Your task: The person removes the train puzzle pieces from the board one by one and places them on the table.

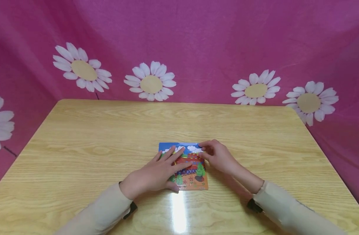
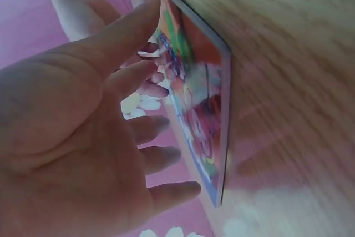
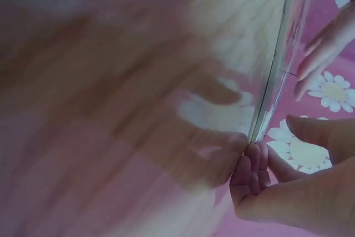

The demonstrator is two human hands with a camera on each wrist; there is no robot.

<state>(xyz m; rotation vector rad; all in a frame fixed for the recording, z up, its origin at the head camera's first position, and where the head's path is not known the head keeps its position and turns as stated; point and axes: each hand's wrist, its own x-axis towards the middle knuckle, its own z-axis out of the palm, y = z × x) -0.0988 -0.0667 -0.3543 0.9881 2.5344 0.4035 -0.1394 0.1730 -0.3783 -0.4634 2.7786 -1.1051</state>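
A square jigsaw puzzle [image 1: 194,185] lies flat on the table, printed with blue sky, clouds, a red shape, green plants and orange ground. My left hand [image 1: 157,174] spreads its fingers over the left and middle of the picture; contact at the fingertips is hard to judge. At the upper right corner is my right hand [image 1: 221,158], its bent fingers touching the puzzle's edge. In the right wrist view, the thumb [image 3: 310,130] stands apart from those fingers, with no separate piece visible between them. The left palm and spread fingers also show in the left wrist view.
The wooden table [image 1: 94,137] extends around the puzzle on all sides. Behind it and at both sides hangs a pink cloth [image 1: 202,49] printed with large white daisies. Light reflects off the tabletop just in front of the puzzle.
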